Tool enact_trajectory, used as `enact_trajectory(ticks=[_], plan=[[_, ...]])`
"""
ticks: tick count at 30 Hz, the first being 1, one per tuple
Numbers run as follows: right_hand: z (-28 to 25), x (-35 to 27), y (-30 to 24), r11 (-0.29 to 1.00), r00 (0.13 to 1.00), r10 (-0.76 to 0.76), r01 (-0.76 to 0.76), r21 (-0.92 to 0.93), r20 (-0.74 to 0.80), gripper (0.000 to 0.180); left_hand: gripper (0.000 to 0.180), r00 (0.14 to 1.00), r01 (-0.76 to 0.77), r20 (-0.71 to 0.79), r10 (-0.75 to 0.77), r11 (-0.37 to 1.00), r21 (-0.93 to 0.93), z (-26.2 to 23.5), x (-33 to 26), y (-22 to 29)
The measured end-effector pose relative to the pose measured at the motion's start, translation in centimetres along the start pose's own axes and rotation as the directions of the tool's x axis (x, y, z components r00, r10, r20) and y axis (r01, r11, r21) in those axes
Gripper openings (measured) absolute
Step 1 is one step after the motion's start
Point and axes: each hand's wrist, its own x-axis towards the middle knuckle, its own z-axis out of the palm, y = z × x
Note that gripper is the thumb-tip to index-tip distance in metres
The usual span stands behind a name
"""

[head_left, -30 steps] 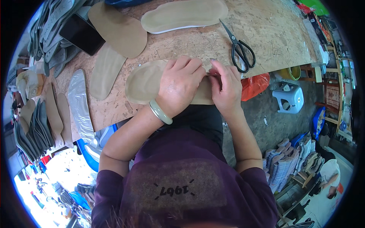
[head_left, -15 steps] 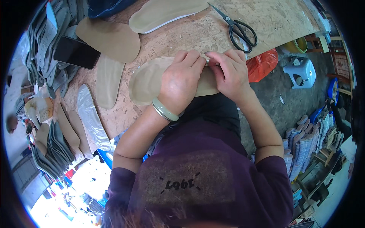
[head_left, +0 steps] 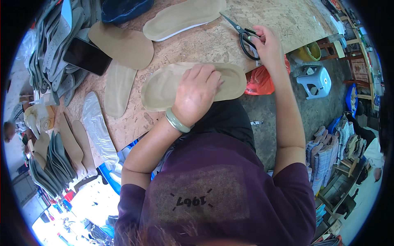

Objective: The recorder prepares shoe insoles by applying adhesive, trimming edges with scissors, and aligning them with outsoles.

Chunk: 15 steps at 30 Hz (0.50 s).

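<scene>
A beige shoe sole [head_left: 161,91] with a raised rim lies across the near edge of the table. My left hand [head_left: 198,88], with a pale green bangle at its wrist, rests over its middle, the fingers bent together on the sole. At the right, my right hand [head_left: 267,46] has its fingers and thumb closed at the handles of black scissors [head_left: 244,48]. The scissor blades point away to the far left, resting on the table. Part of the handles is hidden by my fingers.
Another beige sole with a white edge [head_left: 184,20] lies beyond. Beige cut pieces [head_left: 125,45], a black phone [head_left: 87,56] and stacked grey insoles [head_left: 53,49] are at the left. A red plastic bag [head_left: 260,80] hangs by the table's right edge; a blue stool [head_left: 314,81] stands on the floor.
My right hand has left the sole and moved right and away to the scissors' handles. My left hand stays on the sole, which shows more of its right end.
</scene>
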Motion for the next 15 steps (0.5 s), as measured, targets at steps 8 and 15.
enact_trajectory(ticks=[8,15], plan=[[-0.6,2.8,-2.0,0.953,0.923,0.089,0.030,-0.300,0.375,0.055,0.045,0.999,-0.023,0.045,0.019,0.996,0.092,0.3,-3.2,1.1],[-0.6,1.5,-1.7,0.956,0.877,0.290,-0.243,-0.165,0.384,0.060,0.039,0.991,-0.128,0.056,0.122,0.985,0.111,1.0,-4.0,1.3]])
